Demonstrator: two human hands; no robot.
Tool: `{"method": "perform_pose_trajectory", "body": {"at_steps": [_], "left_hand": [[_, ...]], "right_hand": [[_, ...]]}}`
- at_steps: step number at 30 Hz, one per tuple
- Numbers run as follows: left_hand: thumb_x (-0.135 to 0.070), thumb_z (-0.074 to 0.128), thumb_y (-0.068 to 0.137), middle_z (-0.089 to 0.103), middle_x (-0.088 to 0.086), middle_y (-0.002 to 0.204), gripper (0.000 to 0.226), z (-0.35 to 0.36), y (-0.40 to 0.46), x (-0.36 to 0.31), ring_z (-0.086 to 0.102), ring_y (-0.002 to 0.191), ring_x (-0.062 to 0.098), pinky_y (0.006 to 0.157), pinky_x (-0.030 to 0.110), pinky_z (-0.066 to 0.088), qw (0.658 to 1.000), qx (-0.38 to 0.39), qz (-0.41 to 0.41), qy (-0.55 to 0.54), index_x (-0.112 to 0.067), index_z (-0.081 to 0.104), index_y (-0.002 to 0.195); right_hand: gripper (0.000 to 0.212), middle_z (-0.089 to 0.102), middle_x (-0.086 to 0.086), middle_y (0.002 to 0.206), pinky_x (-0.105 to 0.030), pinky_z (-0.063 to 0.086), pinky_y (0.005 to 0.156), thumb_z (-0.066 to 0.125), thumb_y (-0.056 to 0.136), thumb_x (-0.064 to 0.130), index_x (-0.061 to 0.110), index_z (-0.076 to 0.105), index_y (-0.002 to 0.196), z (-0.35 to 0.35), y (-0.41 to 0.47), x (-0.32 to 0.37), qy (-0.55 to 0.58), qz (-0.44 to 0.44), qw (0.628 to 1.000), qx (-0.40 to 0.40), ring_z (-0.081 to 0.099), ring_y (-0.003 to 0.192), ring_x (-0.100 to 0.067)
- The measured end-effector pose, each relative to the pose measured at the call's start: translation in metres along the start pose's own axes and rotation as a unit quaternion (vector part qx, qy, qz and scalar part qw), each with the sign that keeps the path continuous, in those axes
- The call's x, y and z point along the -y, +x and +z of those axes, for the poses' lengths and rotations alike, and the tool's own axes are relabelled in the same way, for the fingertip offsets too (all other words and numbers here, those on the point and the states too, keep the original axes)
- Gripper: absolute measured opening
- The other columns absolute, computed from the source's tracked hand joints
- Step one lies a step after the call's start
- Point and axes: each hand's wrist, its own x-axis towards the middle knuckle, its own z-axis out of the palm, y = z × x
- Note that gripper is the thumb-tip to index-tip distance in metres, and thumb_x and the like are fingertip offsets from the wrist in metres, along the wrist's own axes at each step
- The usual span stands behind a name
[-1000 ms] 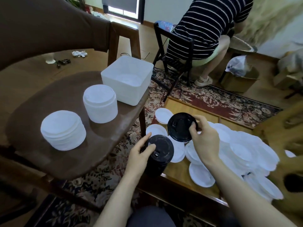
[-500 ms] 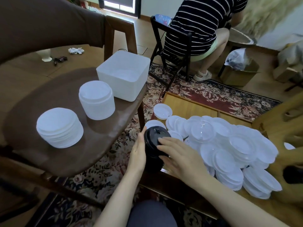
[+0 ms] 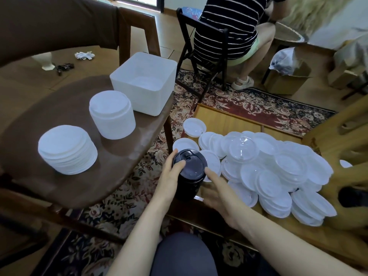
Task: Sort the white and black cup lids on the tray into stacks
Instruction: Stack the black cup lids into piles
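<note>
No text, label, brand, number or sign can be read anywhere in the view. The lids and containers show only plain surfaces. The blue object on the black folding chair [image 3: 201, 44] at the back carries some pale marks, but they are too blurred to read.
</note>
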Motion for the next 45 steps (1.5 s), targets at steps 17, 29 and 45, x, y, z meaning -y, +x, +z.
{"method": "perform_pose_trajectory", "body": {"at_steps": [17, 29, 45], "left_hand": [[-0.045, 0.054, 0.098, 0.073, -0.005, 0.113, 0.033, 0.002, -0.013, -0.015, 0.066, 0.101, 0.008, 0.077, 0.027, 0.050, 0.990, -0.048, -0.115, -0.068, -0.025, 0.072, 0.118], [-0.036, 0.064, 0.093, 0.075, -0.009, 0.114, 0.028, 0.021, -0.039, -0.042, 0.068, 0.111, 0.012, 0.090, 0.032, 0.051, 0.998, -0.029, 0.005, -0.053, -0.029, 0.074, 0.117], [-0.052, 0.071, 0.085, 0.070, -0.017, 0.122, 0.043, 0.178, -0.103, -0.062, 0.062, 0.118, 0.003, 0.102, 0.049, 0.050, 0.979, 0.199, 0.032, -0.022, -0.036, 0.068, 0.125]], "right_hand": [[0.064, 0.058, 0.001, 0.133, -0.043, 0.047, 0.102, 0.070, 0.075, 0.061, 0.028, 0.056, 0.128, 0.008, -0.001, -0.004, 0.046, 0.022, 0.998, 0.038, 0.054, 0.121, -0.020], [0.057, 0.069, -0.002, 0.118, -0.038, 0.054, 0.093, 0.062, 0.077, 0.056, 0.022, 0.064, 0.123, -0.008, -0.041, 0.011, 0.140, -0.074, 0.987, 0.032, 0.062, 0.113, -0.020], [0.063, 0.066, 0.013, 0.125, -0.033, 0.043, 0.104, 0.061, 0.076, 0.061, 0.030, 0.055, 0.131, -0.143, -0.144, 0.017, 0.175, -0.292, 0.929, -0.147, 0.060, 0.118, -0.006]]}}
